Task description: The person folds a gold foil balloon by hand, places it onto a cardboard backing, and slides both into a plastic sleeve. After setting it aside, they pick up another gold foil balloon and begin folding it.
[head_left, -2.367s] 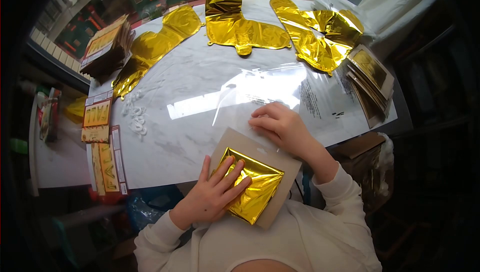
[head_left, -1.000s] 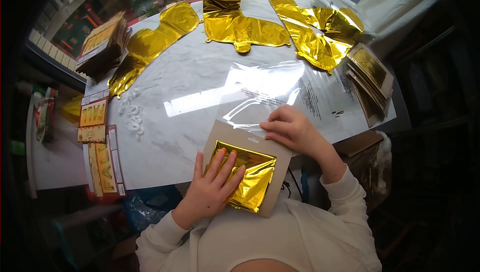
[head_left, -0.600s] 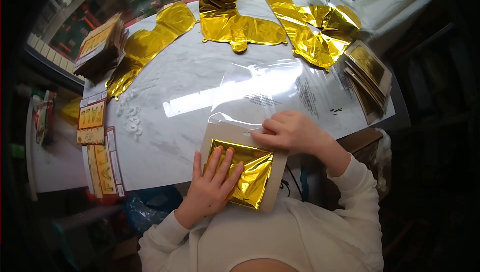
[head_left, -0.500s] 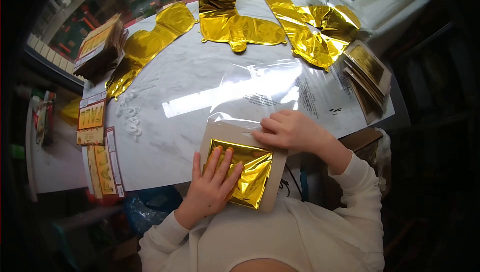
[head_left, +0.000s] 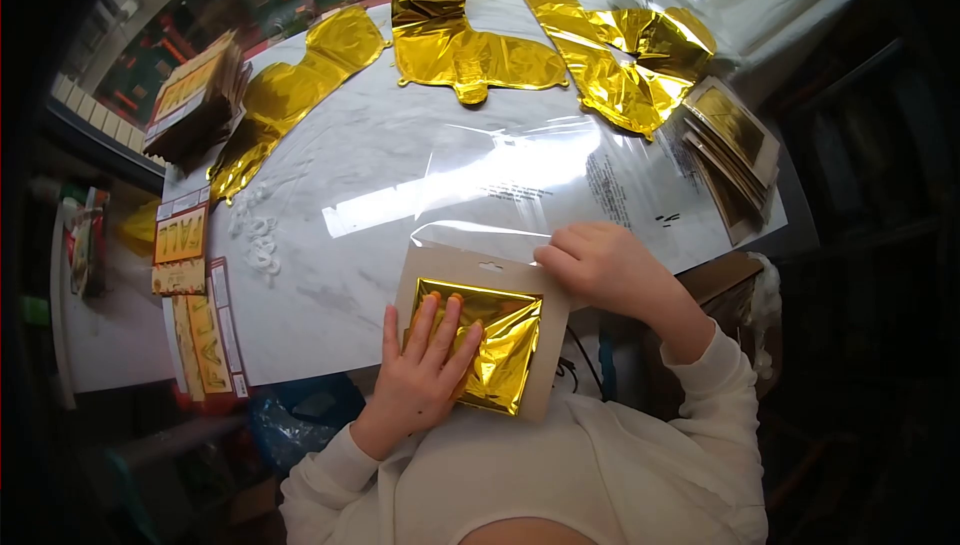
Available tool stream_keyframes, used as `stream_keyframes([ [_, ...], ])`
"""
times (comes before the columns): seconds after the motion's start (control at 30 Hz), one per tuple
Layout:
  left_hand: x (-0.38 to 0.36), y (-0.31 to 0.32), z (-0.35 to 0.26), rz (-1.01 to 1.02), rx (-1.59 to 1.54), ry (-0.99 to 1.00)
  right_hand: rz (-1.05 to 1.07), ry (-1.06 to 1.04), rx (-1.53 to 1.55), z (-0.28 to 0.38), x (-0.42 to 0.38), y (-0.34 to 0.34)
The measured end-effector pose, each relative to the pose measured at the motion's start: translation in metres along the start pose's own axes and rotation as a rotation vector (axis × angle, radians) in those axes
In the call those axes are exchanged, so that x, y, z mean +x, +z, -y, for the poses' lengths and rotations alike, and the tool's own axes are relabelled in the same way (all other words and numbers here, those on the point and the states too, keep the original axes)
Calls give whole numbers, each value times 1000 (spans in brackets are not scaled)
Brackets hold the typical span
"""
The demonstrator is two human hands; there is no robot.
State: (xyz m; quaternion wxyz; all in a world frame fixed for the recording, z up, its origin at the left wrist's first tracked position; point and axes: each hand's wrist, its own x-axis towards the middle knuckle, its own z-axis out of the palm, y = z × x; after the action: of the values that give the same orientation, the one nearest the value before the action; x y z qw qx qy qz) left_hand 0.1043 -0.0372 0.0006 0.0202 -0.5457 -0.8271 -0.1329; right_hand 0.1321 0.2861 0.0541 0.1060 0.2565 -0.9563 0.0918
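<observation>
A beige card [head_left: 540,385] with a slot at its top lies at the table's near edge, with a folded gold foil piece [head_left: 505,360] on it. My left hand [head_left: 425,375] rests flat on the foil, fingers spread. Closed at the card's upper right corner, my right hand [head_left: 600,265] pinches the edge of a clear plastic bag [head_left: 470,233]; the bag's open end reaches past the top of the card. How much of the card is inside the bag I cannot tell.
Gold foil balloons [head_left: 300,90], [head_left: 480,60] and another gold balloon [head_left: 620,65] lie along the far edge. Printed card packs [head_left: 195,95] are stacked at left, beside white ribbon loops [head_left: 262,245]. More clear bags [head_left: 630,185] and a card stack [head_left: 735,145] lie right.
My right hand has moved slightly right and down along the card's top, uncovering the slot. The bag's edge is now pulled out toward the right. My left hand stays on the foil.
</observation>
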Motion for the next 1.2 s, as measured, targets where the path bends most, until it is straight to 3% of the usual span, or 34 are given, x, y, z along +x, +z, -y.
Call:
stream_keyframes([
  [0.47,0,1,-1,-16,-4,-14,-211,179,127,16,-38,9],
  [0.77,1,-2,-2,8,6,-13,-105,251,96,45,-21,4],
  [1.2,3,-13,-2,68,-20,-13,-147,111,91,27,13,41],
])
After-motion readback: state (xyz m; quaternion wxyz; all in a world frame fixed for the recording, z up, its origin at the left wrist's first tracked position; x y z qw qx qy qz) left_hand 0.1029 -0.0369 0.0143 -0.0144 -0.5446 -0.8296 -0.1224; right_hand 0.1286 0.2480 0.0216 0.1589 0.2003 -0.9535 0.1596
